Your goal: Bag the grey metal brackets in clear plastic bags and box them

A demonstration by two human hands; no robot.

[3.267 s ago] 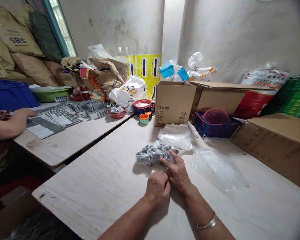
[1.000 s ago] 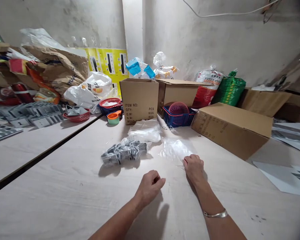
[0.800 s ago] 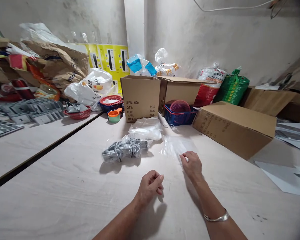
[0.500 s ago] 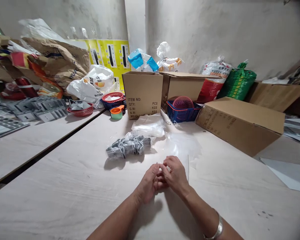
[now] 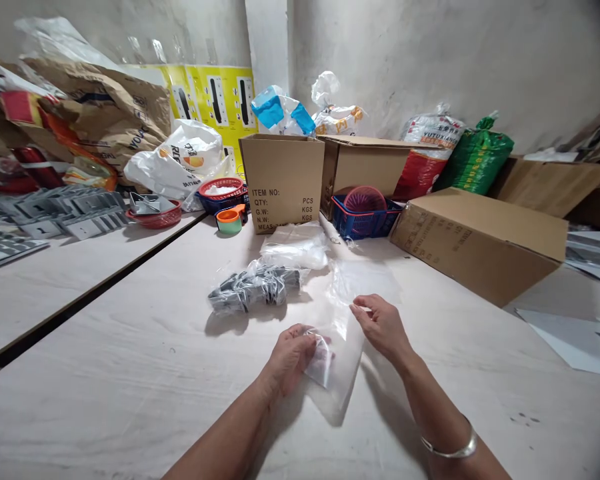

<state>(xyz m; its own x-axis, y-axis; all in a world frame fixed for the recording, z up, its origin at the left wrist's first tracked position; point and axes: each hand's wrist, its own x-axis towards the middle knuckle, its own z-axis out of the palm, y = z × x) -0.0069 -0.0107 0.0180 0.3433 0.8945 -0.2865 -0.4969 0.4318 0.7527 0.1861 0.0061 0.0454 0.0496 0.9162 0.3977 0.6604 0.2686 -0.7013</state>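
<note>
The plastic bag [image 5: 343,360] at lower centre is clear (faintly milky). The basket [image 5: 353,227] right of centre is blue; the top-centre cards [image 5: 213,100] are yellow with black slots.

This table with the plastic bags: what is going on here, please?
A person is working with a clear plastic bag on a pale wooden table. Their left hand rests on a folded corner, and the fingers of their right hand touch the bag. A bundle of grey parts in plastic lies beside it.

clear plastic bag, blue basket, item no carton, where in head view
clear plastic bag [image 5: 344,353], head view, visible middle of the bag
blue plastic basket [image 5: 365,227], head view, front wall
cardboard carton [image 5: 280,170], head view, front panel
</note>
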